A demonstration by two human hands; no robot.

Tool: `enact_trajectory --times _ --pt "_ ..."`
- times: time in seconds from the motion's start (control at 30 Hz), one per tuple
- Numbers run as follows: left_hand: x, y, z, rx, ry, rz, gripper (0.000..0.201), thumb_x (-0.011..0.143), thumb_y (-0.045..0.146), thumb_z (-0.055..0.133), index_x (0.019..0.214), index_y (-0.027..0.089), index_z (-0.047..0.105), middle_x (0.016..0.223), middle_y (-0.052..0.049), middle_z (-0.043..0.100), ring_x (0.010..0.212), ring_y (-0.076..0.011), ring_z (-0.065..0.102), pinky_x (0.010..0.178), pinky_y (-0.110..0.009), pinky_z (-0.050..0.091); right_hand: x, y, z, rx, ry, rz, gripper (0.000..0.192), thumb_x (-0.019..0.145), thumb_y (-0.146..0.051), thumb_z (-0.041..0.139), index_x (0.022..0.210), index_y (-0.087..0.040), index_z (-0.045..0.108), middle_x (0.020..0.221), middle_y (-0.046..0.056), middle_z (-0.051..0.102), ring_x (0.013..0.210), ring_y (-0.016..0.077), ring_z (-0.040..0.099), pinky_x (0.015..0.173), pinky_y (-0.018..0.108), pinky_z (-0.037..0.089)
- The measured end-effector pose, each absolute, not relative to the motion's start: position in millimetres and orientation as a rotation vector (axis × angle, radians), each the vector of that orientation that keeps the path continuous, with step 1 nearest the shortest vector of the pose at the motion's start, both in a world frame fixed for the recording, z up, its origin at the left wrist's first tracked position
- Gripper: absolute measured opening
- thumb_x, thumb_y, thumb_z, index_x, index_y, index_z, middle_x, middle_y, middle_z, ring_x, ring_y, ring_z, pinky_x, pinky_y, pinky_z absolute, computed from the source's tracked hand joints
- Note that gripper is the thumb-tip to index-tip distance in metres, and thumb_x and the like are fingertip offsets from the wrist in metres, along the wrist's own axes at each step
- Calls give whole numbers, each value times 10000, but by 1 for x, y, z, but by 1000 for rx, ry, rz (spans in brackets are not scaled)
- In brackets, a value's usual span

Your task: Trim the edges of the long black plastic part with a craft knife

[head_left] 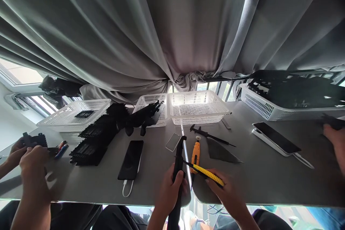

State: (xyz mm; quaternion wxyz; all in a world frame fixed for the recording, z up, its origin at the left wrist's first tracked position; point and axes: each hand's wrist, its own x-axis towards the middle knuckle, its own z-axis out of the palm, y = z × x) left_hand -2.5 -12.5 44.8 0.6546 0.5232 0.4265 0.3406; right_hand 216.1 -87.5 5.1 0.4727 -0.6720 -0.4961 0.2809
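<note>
My left hand (169,191) is closed around a long black plastic part (178,165) that stands up over the near table edge. My right hand (228,194) grips a yellow utility knife (206,173), its tip pointing left toward the black part. An orange tool (195,152) lies on the grey table (256,179) just beyond both hands. A flat dark triangular piece (219,151) rests to the right of it.
White baskets (198,107) stand along the back, one (151,109) holding black parts. Stacks of black parts (94,140) lie at left. A phone (132,160) charges near me; another phone (276,142) lies at right. Other people's hands work at far left (29,161) and far right (334,138).
</note>
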Motion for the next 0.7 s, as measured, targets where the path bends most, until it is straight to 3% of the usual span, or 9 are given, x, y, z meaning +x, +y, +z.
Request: enact_trajectory --times 0.3,0.5,0.57,0.7 --pt "-2 -13 42 1177 977 774 604 882 798 686 922 204 583 699 14 643 520 -117 561 527 -255 450 206 -94 6 -1644 -1192 659 303 862 -504 710 925 -239 842 836 68 791 740 249 707 633 314 567" --pt "-3 -12 41 1162 955 791 627 860 816 706 895 201 588 698 3 637 512 -123 564 514 -254 436 202 -91 11 -1614 -1149 663 315 865 -497 685 1008 -238 792 960 77 810 828 266 736 718 337 588" --pt "-4 -11 39 1194 959 806 643 876 832 676 899 195 596 717 -12 653 519 -128 575 523 -260 443 197 -92 14 -1582 -1092 717 302 863 -482 675 1056 -255 726 871 32 767 717 224 680 648 308 554" --pt "-6 -10 36 1227 945 818 634 911 819 646 908 185 616 732 -22 661 534 -132 581 538 -268 450 195 -92 16 -1523 -1112 767 283 869 -524 701 882 -263 592 739 -28 600 644 171 549 589 263 477"
